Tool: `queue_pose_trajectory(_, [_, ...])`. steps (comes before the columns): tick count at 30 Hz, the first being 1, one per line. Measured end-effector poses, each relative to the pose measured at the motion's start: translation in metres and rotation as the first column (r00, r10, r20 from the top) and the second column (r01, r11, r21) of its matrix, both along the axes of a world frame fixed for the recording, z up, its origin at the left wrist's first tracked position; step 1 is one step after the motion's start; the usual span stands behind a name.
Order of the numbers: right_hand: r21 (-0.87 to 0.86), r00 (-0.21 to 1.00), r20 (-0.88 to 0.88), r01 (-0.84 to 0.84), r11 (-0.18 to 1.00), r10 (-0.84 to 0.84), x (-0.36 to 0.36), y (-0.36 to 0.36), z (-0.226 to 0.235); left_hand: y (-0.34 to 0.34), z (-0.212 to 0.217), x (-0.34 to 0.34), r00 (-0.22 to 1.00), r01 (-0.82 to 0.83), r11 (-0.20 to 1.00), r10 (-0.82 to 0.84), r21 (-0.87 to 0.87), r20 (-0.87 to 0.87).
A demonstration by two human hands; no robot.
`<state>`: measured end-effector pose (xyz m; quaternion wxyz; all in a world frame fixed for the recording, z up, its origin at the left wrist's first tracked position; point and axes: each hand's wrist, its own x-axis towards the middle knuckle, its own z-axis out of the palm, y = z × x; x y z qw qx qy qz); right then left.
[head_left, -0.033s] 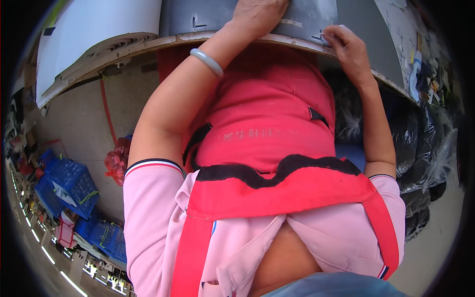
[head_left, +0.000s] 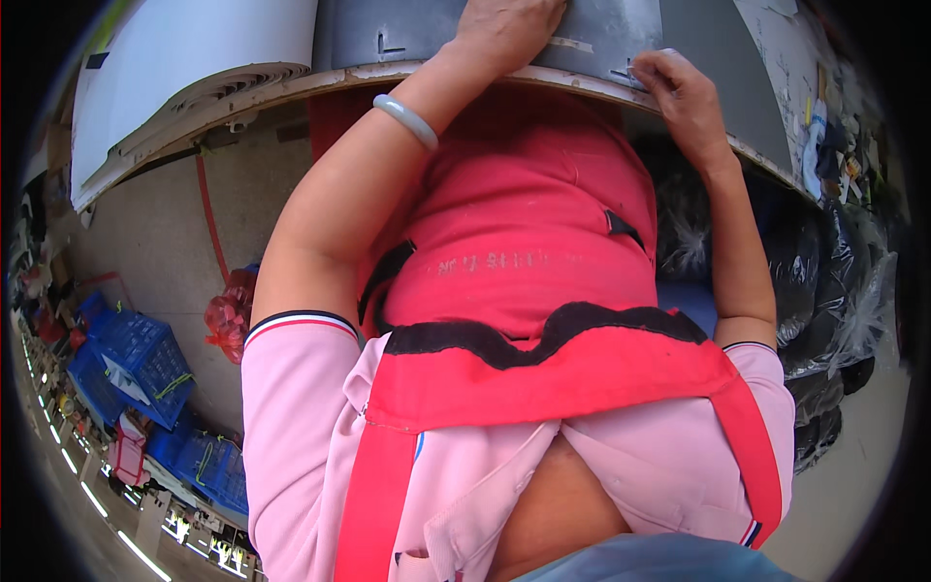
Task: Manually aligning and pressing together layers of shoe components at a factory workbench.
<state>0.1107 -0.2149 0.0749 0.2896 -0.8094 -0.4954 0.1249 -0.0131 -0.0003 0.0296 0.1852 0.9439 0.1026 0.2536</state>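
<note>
A dark grey sheet (head_left: 611,31) lies on the worktable in front of me, with L-shaped dark marks (head_left: 390,46) near its front edge. My left hand (head_left: 509,31) rests over the middle of it, back of the hand up. Its fingers look curled in, partly cut off by the upper picture edge, so what they hold is hidden. To the right, my right hand (head_left: 684,95) is closed in a pinch at the table's front edge, beside another L-shaped mark. Anything between those fingertips is too small to make out. A narrow pale strip (head_left: 570,44) lies between both hands.
A thick roll of white sheet material (head_left: 218,44) occupies the table's left end. Blue plastic crates (head_left: 145,354) and a red plastic bag (head_left: 231,315) stand on the floor to the left. Black plastic bags (head_left: 815,281) crowd the floor at right, below the table edge (head_left: 359,76).
</note>
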Motion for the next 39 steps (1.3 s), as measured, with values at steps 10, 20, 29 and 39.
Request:
queue_pose_trajectory(10, [-0.1, 0.955, 0.246, -0.148, 0.984, 0.168, -0.007, 0.006, -0.002, -0.001, 0.002, -0.002, 0.999, 0.001, 1.0, -0.002, -0.019, -0.045])
queue_pose_trajectory(20, [-0.095, 0.968, -0.142, 0.193, 0.977, -0.205, 0.002, -0.001, -0.007, -0.001, 0.001, -0.003, 1.0, -0.012, 1.0, 0.012, -0.003, -0.016])
queue_pose_trajectory(29, [-0.343, 0.993, -0.109, 0.015, 0.939, -0.056, 0.022, 0.011, 0.0, 0.0, 0.007, -0.002, 0.998, -0.011, 1.0, 0.01, -0.005, -0.059])
queue_pose_trajectory(39, [0.007, 0.97, -0.024, 0.242, 0.97, -0.242, 0.097, 0.071, -0.016, 0.0, -0.019, 0.001, 0.99, -0.083, 0.989, 0.097, 0.125, -0.105])
